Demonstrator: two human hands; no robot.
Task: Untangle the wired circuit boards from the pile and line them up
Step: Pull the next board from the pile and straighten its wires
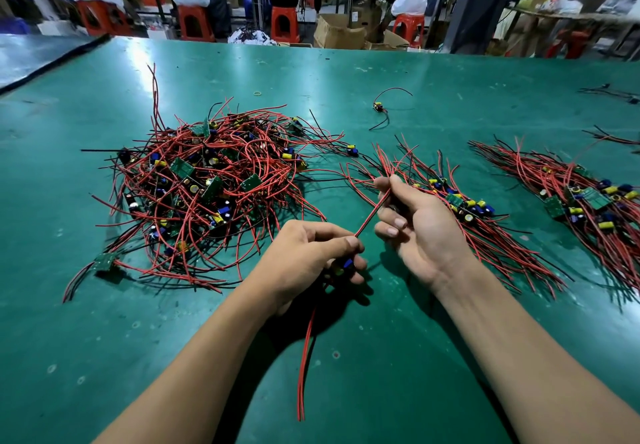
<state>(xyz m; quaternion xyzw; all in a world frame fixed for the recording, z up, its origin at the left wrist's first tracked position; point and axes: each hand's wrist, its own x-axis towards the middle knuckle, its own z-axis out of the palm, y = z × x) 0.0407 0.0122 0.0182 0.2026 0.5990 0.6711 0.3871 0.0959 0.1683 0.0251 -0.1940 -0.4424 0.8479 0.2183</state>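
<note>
Left hand (308, 258), fingers (341, 242) curled round one wired board (347, 265), right hand (419, 229) pinching its red-black wires (369, 218), tangled pile (207, 187) alongside on green tabletop (381, 357).

**One head-worn wide-angle view, facing forward and down**

It looks from above and behind the forearms, close over the left hand (311, 253) and right hand (419, 225) at mid-frame. The tangled pile (207, 187) lies just beyond the left fingers (332, 241), the green table (346, 391) curves away past them, and red stools (284, 22) stand far behind.
</note>
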